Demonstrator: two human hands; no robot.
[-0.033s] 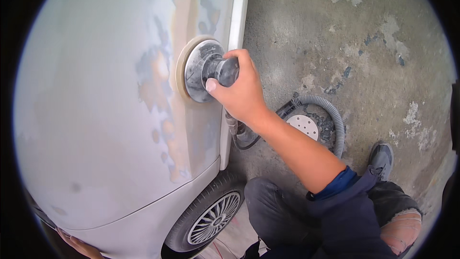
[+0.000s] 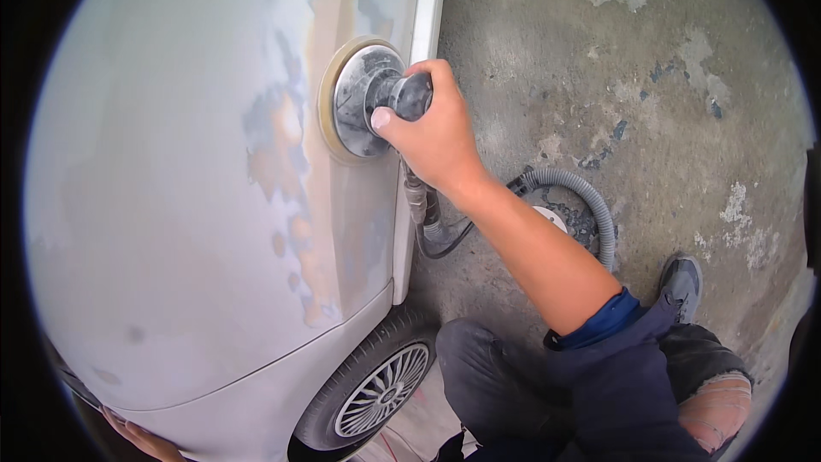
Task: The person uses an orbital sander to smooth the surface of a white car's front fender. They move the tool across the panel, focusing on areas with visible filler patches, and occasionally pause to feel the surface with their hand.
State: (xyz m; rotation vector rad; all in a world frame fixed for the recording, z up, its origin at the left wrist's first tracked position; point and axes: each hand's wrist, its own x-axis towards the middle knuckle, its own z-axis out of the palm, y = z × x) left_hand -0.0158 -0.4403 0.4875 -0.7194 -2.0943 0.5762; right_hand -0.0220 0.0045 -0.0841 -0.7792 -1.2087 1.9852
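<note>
My right hand (image 2: 423,124) grips the dark, dust-coated round sander (image 2: 369,103), whose pad lies against the pale car panel (image 2: 162,171) on a tan strip with grey, mottled patches. A connector and hose (image 2: 603,222) run down from the sander to the floor. At the lower left, my left hand (image 2: 137,435) rests on the car's edge with its fingers stretched out, partly cut off by the picture's rim.
Stained concrete floor (image 2: 650,145) lies right of the car. A white perforated disc (image 2: 547,216) is partly hidden behind my forearm. The tyre and silver wheel (image 2: 380,389) are below the panel. My bent knees and shoe (image 2: 681,282) occupy the lower right.
My right hand and the sander have moved up along the panel and slightly right. More of the white disc is now covered by my forearm.
</note>
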